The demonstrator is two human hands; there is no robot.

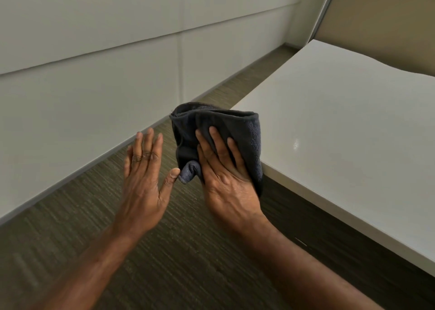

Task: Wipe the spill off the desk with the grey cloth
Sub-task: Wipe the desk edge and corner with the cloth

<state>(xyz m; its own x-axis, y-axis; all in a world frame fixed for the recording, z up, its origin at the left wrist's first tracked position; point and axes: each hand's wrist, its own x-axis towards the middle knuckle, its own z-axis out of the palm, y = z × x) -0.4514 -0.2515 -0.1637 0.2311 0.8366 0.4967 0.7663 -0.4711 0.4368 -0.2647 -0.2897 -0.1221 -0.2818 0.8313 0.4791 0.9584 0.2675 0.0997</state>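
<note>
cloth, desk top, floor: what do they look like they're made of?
Grey cloth: looks like microfibre terry; a fine looped, ribbed pile shows on its folded edge. Desk: probably laminate, smooth pale top, low sheen with one small bright glint; core not visible. Floor: looks like low-pile carpet, streaked brown-green weave, matte.

pale panelled wall (94, 57) with seams; striped grey-brown carpet (70, 227); tan partition (386, 15) at far right; soft even light.
</note>
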